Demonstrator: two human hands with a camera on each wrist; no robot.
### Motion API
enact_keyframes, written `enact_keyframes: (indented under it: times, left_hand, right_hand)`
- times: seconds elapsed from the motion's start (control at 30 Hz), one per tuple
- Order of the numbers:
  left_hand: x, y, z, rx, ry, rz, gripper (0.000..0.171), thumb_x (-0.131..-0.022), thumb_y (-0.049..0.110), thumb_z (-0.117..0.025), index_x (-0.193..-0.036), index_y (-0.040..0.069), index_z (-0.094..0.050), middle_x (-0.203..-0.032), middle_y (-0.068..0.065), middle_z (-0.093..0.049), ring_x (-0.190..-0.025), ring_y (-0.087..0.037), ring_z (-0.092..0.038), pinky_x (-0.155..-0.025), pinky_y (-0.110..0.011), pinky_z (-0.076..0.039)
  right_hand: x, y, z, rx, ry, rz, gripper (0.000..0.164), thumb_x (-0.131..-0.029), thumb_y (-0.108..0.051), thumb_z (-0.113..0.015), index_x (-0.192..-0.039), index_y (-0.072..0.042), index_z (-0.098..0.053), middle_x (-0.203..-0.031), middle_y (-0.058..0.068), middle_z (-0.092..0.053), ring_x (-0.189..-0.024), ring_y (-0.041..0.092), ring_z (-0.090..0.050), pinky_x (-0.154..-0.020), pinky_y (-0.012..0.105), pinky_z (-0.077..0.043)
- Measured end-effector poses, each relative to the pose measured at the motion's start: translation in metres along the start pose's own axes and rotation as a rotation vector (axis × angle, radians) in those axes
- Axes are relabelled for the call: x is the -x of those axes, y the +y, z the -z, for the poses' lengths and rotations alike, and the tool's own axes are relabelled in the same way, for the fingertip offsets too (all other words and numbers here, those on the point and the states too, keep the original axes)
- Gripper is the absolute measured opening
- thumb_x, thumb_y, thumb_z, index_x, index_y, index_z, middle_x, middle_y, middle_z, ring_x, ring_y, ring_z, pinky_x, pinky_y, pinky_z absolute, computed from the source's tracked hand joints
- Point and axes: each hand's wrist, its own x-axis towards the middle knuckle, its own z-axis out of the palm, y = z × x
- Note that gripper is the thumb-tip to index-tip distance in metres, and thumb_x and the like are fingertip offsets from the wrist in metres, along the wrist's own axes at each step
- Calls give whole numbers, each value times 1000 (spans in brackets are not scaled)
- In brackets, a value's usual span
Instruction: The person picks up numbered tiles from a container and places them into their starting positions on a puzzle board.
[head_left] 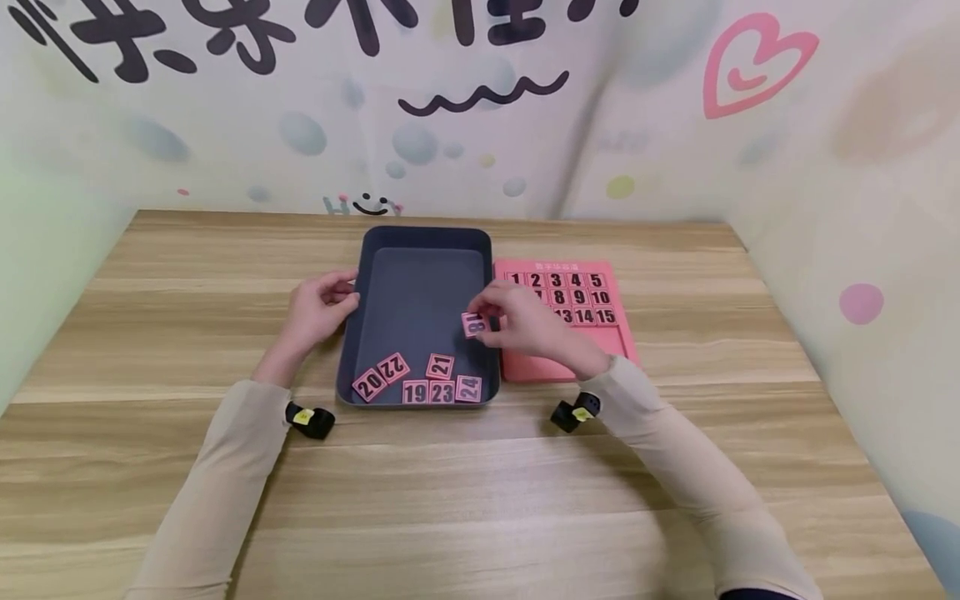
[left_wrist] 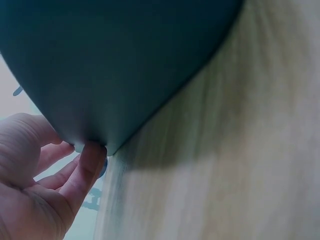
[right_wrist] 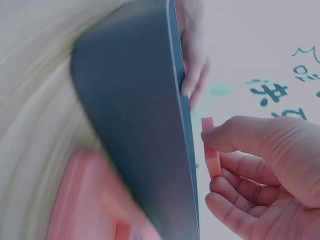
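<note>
My left hand [head_left: 318,307] pinches the left rim of a dark blue-grey tray [head_left: 420,287] between thumb and fingers; the left wrist view shows the thumb pressed on the tray's edge. My right hand [head_left: 528,321] pinches a pink number tile [head_left: 473,325] above the tray's right side. Its number is partly covered and looks like 18. In the right wrist view, the tile [right_wrist: 212,150] stands on edge between thumb and fingers. Several more tiles lie at the tray's near end, among them 20 [head_left: 369,384], 21 [head_left: 440,366] and 24 [head_left: 468,389].
Right beside the tray lies a pink board [head_left: 622,337] with rows of number tiles up to 15, some hidden behind my right hand. Both stand on a wood-grain table [head_left: 420,500]. A wall with printed lettering [head_left: 480,167] rises behind the table.
</note>
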Motion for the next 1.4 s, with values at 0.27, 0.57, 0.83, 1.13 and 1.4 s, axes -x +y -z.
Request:
enact_keyframes:
  times: [0.27, 0.57, 0.83, 1.13, 1.4]
  left_hand:
    - [1, 0, 0, -16, 6, -19, 38, -89, -1, -56, -125, -8, -53, -109, -29, -61, -92, -31, -59, -69, -6, -43]
    - [0, 0, -1, -20, 11, -18, 37, -89, -2, -56, -125, -8, -54, -108, -29, -61, -93, -33, -59, -70, -6, -43]
    - [0, 0, 0, -13, 7, -24, 37, -88, -2, -56, -125, -9, -53, -108, -29, -60, -92, -32, -59, -69, -5, -43]
    - [1, 1, 0, -2, 11, -34, 37, -88, -3, -56, -124, -10, -54, -107, -30, -61, -91, -31, -58, -69, -4, -43]
    - [2, 2, 0, -3, 8, -27, 37, -88, -2, -56, -124, -10, -54, -108, -30, -60, -88, -24, -58, -68, -5, -43]
  right_hand:
    - [37, 28, 14, 14, 52, -40, 25, -72, -4, -76, -94, 1, -65, -88, 8, -60, -79, 19, -56, -71, 31, -50]
    - [68, 52, 22, 57, 62, -121, 27, -70, -3, -75, -95, 2, -66, -84, 7, -62, -77, 20, -54, -69, 33, -48]
    - [85, 68, 25, 78, 52, -148, 26, -68, -4, -79, -91, 2, -66, -80, 8, -59, -75, 22, -51, -67, 33, -44]
    - [94, 74, 29, 112, 7, -158, 29, -69, 0, -77, -96, 2, -67, -90, 12, -59, -79, 23, -49, -68, 34, -43]
    - [93, 63, 25, 90, 92, -413, 38, -73, -25, -81, -87, 2, -58, -78, 10, -58, -69, 22, -54, -62, 33, -49]
